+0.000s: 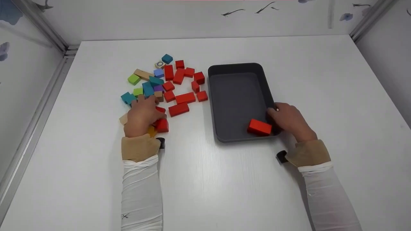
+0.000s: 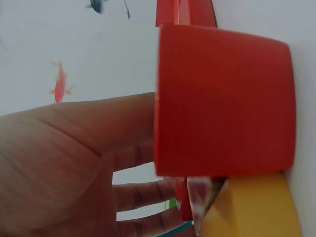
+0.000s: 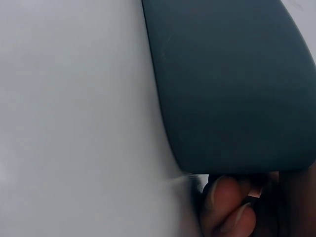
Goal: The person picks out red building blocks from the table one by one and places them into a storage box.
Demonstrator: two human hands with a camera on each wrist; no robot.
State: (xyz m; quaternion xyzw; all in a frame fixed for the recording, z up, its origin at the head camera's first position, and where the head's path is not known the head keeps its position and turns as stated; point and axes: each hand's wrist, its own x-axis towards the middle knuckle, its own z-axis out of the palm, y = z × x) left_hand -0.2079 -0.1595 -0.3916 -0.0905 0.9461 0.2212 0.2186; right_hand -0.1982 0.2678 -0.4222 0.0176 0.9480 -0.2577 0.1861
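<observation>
On the right side of the table [image 1: 205, 186], we see the right hand [image 1: 290, 120] gripping the grey tray [image 1: 237, 96] by its wall near the close right corner, thumb at the rim and fingers curled outside, probably to steady it. Inside, near that same corner, we find one red block [image 1: 259, 127] lying lengthwise.

Just left of the tray, loose red blocks [image 1: 179, 109] lie between it and the other colours, such as a teal block [image 1: 148, 89] and a green block [image 1: 134, 79]; we judge that this puts the reds within a shorter reach of the tray.

We see the left hand [image 1: 141, 116] low among the nearer blocks, beside a near red block [image 1: 162, 125], fingers apart, perhaps to fit around pieces so crowded. That block hides the thumb's tip in the left wrist view, so we cannot tell whether anything is pinched. Just beside it sits a yellow block [image 2: 256, 207].
</observation>
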